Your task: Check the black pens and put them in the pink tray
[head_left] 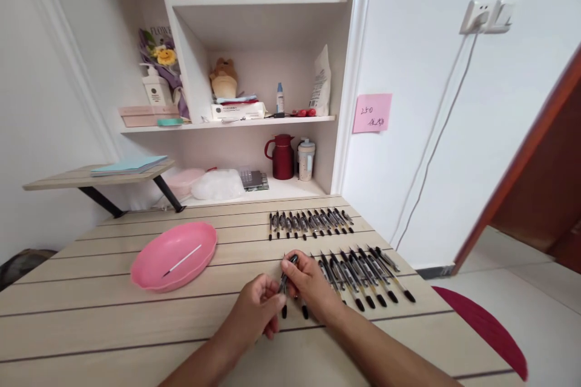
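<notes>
Both hands meet near the front middle of the table (136, 338). Between the thumb and fingers of my right hand (313, 284) is a dark pen (284, 283), gripped near its upper end. My left hand (258, 308) pinches the pen's lower part, its fingers curled. Just right of the hands lies a row of pens (351, 272) with clear barrels and black caps, partly hidden by my right hand. Farther back is a second row of black pens (311, 224). A pink bowl (149, 275) to the left holds one thin white pen refill (184, 259).
Behind the table stands a white shelf unit (258, 3) with a red jug (282, 157) and a light cup (306, 160). A small raised stand (59, 176) with blue paper (129, 165) is at the back left. A red stool (485, 326) shows past the right edge.
</notes>
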The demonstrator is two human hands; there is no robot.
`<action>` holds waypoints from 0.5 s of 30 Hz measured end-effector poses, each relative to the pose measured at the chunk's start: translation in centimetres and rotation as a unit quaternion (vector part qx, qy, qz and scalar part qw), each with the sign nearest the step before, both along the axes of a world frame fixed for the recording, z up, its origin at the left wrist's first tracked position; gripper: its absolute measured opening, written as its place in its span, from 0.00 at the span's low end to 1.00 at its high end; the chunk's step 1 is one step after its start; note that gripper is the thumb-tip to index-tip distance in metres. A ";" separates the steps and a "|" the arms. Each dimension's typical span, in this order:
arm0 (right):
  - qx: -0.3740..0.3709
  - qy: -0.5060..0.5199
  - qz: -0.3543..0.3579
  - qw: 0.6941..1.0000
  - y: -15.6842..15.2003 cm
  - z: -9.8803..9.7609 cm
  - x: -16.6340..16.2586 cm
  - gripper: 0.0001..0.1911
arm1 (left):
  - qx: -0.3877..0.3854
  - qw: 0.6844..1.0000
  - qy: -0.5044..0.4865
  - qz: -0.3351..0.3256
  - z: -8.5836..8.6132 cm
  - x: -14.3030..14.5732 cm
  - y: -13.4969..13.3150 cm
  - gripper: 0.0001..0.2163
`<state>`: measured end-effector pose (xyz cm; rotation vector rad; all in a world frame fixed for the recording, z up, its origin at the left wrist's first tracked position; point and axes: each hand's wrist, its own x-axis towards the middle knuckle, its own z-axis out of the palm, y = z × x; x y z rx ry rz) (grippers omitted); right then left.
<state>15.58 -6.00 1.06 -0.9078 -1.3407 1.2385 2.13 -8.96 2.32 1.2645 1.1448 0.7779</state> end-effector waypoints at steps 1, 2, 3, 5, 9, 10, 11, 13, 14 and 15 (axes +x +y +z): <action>0.001 -0.002 -0.002 1.000 0.0 -0.1 0.0 0.18 | 0.000 1.000 -0.021 0.004 -0.2 0.4 0.1 0.09; 0.001 -0.003 -0.005 1.000 0.0 -0.1 0.0 0.18 | -0.003 0.999 -0.040 0.005 -0.4 0.7 0.1 0.09; -0.001 0.000 -0.008 1.000 -0.1 -0.1 -0.1 0.18 | -0.010 0.998 -0.058 0.004 -0.4 0.9 0.2 0.09; -0.017 0.023 -0.006 1.000 -0.2 0.2 -0.1 0.18 | -0.023 0.995 -0.093 -0.009 -0.5 0.9 0.3 0.10; -0.069 0.099 0.034 0.992 -0.4 0.5 -0.1 0.18 | -0.067 0.983 -0.154 -0.069 -0.2 0.3 0.4 0.12; -0.070 0.103 0.041 0.991 -0.4 0.6 -0.1 0.18 | -0.084 0.980 -0.162 -0.079 -0.1 0.1 0.4 0.13; -0.066 0.100 0.046 0.992 -0.4 0.5 0.0 0.18 | -0.101 0.977 -0.169 -0.086 0.1 -0.1 0.4 0.13; -0.049 0.084 0.049 0.994 -0.4 0.5 0.0 0.17 | -0.126 0.971 -0.177 -0.094 0.3 -0.5 0.5 0.13; -0.043 0.078 0.049 0.995 -0.4 0.4 0.0 0.17 | -0.132 0.970 -0.181 -0.097 0.4 -0.7 0.5 0.13; -0.039 0.076 0.048 0.995 -0.4 0.4 0.0 0.17 | -0.133 0.969 -0.183 -0.100 0.5 -0.8 0.4 0.12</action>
